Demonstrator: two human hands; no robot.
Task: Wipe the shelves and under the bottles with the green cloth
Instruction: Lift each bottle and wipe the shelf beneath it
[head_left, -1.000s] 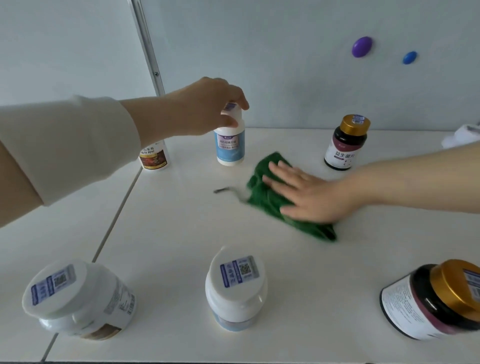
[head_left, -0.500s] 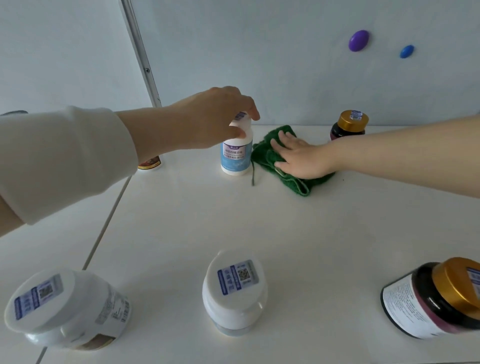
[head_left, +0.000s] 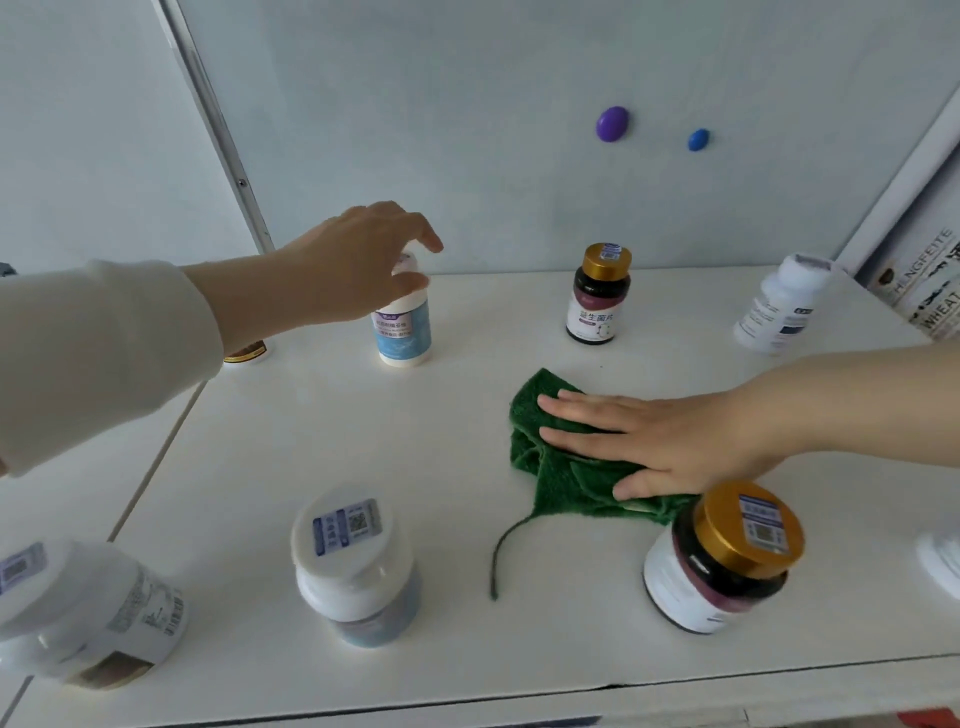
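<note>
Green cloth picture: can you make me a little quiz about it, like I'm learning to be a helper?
1. True or false: the right hand lies flat on the green cloth.
2. Which bottle's cap is the left hand at? A) the blue-labelled white bottle B) a dark bottle C) a big white jar lying on its side
3. How many gold lids can you see on the shelf?

Key
1. True.
2. A.
3. Two: the far gold lid and the near gold lid.
</note>
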